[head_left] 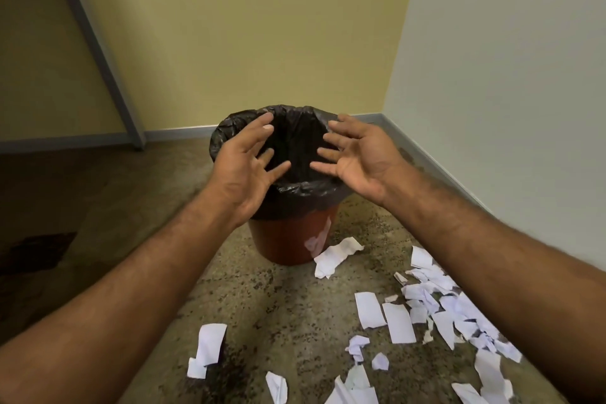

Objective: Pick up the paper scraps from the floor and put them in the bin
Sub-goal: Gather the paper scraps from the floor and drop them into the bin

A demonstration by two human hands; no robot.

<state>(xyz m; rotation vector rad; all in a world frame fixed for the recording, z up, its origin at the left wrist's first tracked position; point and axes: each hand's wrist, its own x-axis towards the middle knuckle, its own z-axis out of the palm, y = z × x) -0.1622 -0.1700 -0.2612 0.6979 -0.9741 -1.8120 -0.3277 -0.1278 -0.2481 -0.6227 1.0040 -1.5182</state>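
Note:
A reddish-brown bin [285,239] lined with a black plastic bag [295,138] stands on the floor near the room corner. My left hand [244,161] and my right hand [355,156] hover over the bin's mouth, palms facing each other, fingers spread, nothing held in either. White paper scraps [398,321] lie scattered on the speckled floor in front and to the right of the bin. One crumpled scrap [334,256] rests against the bin's base. Another scrap [210,343] lies alone at the lower left.
A yellow wall stands behind the bin and a pale wall [508,92] on the right, both with a grey skirting. A grey door frame [98,52] slants at the left. A dark patch [36,252] marks the floor at the far left.

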